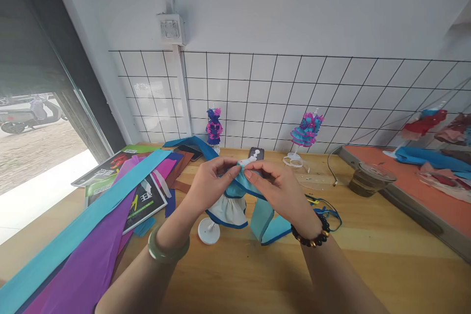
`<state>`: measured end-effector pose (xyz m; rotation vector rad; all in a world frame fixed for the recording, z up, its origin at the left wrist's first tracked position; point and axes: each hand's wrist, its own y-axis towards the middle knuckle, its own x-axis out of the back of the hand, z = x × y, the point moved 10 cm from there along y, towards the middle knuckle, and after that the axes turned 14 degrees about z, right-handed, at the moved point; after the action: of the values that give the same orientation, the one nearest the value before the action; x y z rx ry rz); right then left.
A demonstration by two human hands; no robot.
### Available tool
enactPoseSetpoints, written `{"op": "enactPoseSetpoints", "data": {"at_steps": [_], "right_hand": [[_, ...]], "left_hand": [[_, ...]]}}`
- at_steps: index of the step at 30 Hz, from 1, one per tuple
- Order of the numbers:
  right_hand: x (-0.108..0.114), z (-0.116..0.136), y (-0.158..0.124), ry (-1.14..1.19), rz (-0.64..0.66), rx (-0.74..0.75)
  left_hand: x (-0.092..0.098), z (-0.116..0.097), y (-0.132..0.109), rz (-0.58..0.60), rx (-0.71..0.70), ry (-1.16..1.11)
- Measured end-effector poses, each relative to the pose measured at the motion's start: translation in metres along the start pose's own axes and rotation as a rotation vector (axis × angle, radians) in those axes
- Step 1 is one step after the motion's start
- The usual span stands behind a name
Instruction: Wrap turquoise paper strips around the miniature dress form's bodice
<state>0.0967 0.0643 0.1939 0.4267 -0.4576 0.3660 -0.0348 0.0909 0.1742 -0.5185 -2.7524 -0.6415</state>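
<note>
Both hands meet over a small white doll-sized dress form (pixel 247 160), tilted, its round base (pixel 209 231) toward me. It wears a white gathered skirt (pixel 228 211) with a dark blue edge. My left hand (pixel 210 184) pinches a light blue strip (pixel 263 221) with a dark blue border at the form's upper part. My right hand (pixel 277 186) pinches the same strip just beside it, thumb and forefinger closed. From there the strip hangs down and folds onto the table under my right wrist. Whether it is fabric or crepe paper I cannot tell.
Long turquoise (pixel 91 206) and purple strips (pixel 84 255) lie over magazines (pixel 147 201) at left. Two dressed forms (pixel 214 127) (pixel 308 130) stand by the tiled wall. A phone (pixel 256 152), yellow-handled scissors (pixel 312 200), a plastic cup (pixel 371 179) and an orange board (pixel 415 181) are also on the table.
</note>
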Motion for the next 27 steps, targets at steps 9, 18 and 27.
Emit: {"op": "enactPoseSetpoints", "data": {"at_steps": [9, 18, 27], "right_hand": [[0.001, -0.005, 0.0, 0.045, -0.023, -0.041], [0.002, -0.005, 0.0, 0.03, -0.057, -0.036], [0.003, -0.004, -0.003, 0.037, -0.074, -0.037]], "left_hand": [[-0.001, -0.002, 0.001, 0.009, -0.018, -0.006], [-0.003, -0.01, -0.002, 0.022, -0.029, 0.039], [-0.003, -0.01, -0.002, 0.028, -0.045, 0.03]]}}
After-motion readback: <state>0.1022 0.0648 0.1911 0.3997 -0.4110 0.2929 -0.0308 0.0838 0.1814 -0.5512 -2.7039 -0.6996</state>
